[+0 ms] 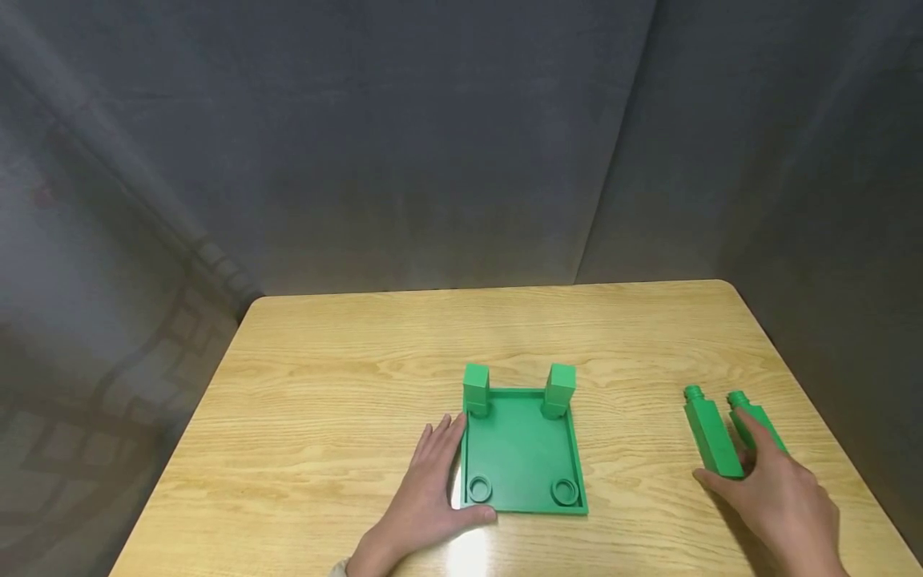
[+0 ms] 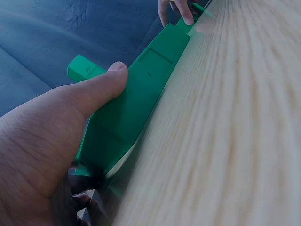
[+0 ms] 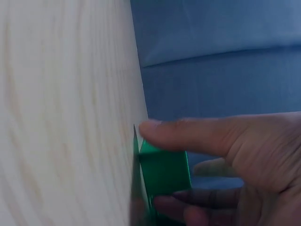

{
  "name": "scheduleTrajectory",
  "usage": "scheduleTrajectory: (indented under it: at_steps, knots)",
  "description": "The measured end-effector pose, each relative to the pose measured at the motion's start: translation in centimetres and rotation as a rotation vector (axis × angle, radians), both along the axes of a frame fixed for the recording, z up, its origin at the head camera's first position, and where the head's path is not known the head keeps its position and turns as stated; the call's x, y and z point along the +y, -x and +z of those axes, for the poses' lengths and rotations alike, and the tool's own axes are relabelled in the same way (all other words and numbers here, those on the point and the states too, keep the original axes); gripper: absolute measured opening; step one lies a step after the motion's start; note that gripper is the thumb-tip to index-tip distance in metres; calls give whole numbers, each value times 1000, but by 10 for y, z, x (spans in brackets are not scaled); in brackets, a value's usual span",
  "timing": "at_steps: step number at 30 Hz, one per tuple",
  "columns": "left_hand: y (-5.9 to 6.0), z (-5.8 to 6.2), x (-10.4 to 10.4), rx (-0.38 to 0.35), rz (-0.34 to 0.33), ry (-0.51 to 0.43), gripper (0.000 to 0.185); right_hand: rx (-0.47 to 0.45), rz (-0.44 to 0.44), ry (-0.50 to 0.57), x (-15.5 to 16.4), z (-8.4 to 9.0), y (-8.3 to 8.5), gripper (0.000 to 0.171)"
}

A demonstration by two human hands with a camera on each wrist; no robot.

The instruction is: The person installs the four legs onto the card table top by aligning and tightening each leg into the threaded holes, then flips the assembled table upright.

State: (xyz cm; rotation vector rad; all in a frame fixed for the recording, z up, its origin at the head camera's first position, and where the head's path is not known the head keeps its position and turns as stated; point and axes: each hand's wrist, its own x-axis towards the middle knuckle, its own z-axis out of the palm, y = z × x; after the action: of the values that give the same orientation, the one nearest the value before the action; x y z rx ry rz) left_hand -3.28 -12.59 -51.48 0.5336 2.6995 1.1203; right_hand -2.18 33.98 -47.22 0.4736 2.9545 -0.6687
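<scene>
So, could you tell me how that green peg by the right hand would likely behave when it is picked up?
The green peg looks like rigid plastic, so probably stiff and fairly light. Its square sides suggest it would not roll on the table. The right hand touches its near end, so a firm grasp seems likely.

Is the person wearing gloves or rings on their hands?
No. Both the left hand and the right hand are bare, with no gloves, rings or watch showing. Only a small edge of pale sleeve peeks out at the left wrist. The nails look short and plain.
</scene>
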Motion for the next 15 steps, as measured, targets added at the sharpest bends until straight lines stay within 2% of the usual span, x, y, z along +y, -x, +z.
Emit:
scheduleTrajectory:
  at_steps: [6,15]
  knots:
    - [0,0,0,1,2,-2,135,6,-12,-20,-5,-3,-1,121]
    - [0,0,0,-9,-3,-4,135,142,-13,-17,-8,-3,-3,102]
